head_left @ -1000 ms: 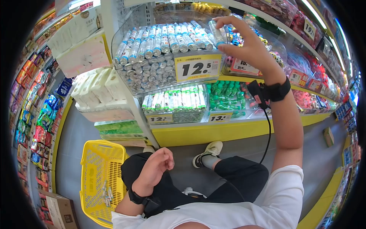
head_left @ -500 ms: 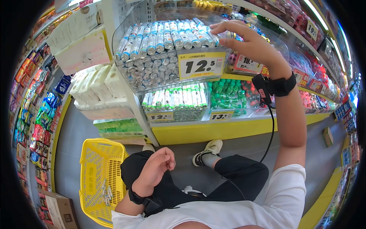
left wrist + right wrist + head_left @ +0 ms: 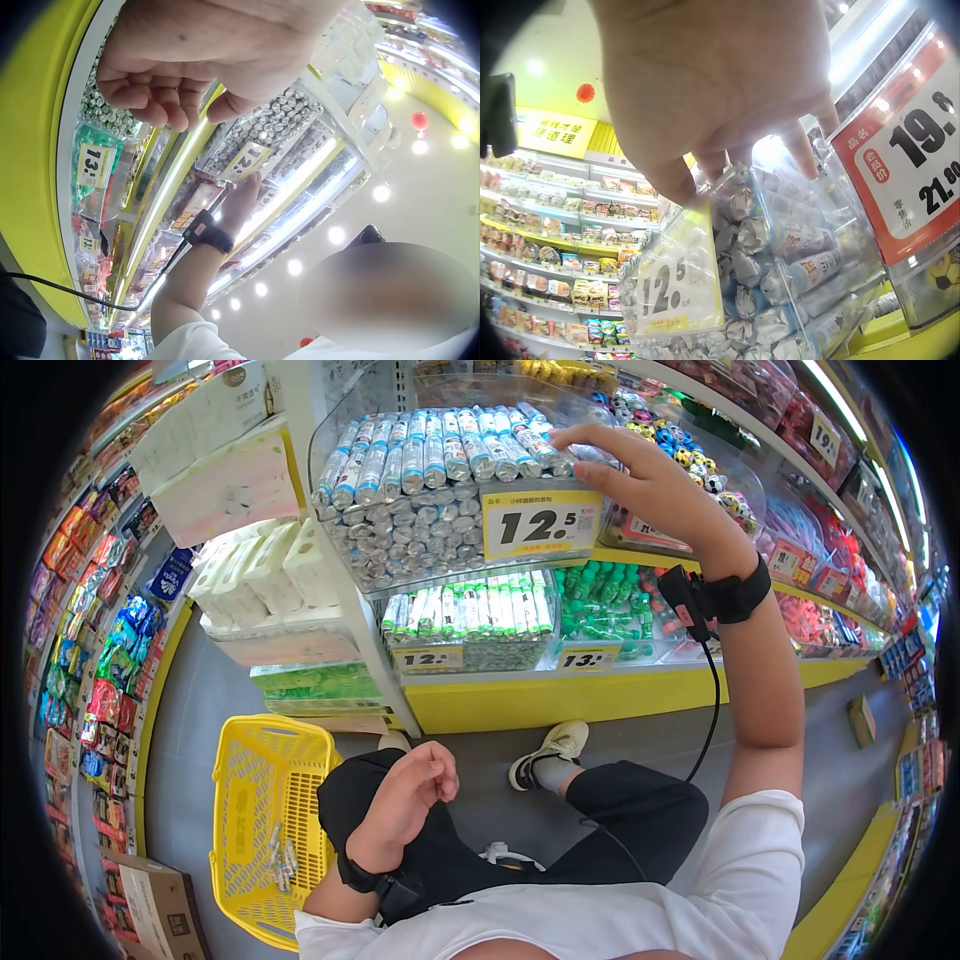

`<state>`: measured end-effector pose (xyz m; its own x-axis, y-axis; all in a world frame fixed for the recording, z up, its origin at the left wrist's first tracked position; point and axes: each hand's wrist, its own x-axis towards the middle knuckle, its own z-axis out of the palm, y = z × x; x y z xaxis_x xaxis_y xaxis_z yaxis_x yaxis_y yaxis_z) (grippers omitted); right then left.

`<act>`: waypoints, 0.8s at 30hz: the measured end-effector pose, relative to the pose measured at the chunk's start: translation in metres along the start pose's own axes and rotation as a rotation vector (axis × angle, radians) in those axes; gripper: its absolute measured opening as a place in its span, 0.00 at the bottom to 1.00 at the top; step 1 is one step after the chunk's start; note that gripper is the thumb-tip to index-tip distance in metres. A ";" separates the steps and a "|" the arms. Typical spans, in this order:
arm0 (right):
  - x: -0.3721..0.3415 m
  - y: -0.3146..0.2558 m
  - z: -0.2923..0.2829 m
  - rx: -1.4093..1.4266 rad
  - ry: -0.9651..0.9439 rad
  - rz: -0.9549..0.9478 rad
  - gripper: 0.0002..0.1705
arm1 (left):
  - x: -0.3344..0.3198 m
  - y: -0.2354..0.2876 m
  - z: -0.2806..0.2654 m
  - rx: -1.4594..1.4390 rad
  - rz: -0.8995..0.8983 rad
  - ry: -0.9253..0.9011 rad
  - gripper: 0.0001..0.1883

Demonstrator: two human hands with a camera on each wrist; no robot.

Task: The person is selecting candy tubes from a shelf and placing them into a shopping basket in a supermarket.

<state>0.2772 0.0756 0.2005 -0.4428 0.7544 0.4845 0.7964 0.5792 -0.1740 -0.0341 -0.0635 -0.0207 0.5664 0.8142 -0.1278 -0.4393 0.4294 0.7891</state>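
Note:
Silver-wrapped rolls with blue bands [image 3: 415,460] fill a clear bin [image 3: 410,575] on the upper shelf. At the bin's right end, my right hand [image 3: 665,490] reaches over the topmost rolls, fingers extended and thumb apart near the front wall. From the right wrist view, the hand [image 3: 720,82] hangs above the rolls [image 3: 780,262]; its fingertips are partly hidden, and no roll shows gripped. Over my lap, my left hand [image 3: 405,795] hangs loosely curled and holds nothing; the left wrist view shows the same hand [image 3: 202,52] with bent fingers.
A yellow basket [image 3: 235,830] with several small rolls inside stands on the floor at left. Below are bins of green-banded rolls [image 3: 470,610] and green bottles [image 3: 605,615]. Tissue packs [image 3: 265,580] stack beside the shelf post.
The roll my right hand held raised a second ago is lowered among the others, and the fingers have come down over the bin's right end. My left hand stays nearly still.

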 end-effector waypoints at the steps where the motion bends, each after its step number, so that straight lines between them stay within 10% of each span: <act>1: -0.001 -0.002 0.000 0.018 0.016 0.021 0.17 | 0.000 0.000 0.000 0.001 0.001 -0.002 0.08; 10: -0.001 -0.003 -0.010 -0.240 0.267 -0.261 0.19 | 0.001 0.000 0.001 0.009 0.007 -0.016 0.09; 24: 0.044 -0.013 -0.028 -0.052 -0.209 -0.161 0.26 | 0.007 -0.001 0.000 -0.010 0.009 -0.010 0.08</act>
<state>0.2584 0.0926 0.2486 -0.6364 0.7046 0.3140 0.7266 0.6842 -0.0627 -0.0301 -0.0578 -0.0224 0.5694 0.8141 -0.1143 -0.4518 0.4261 0.7838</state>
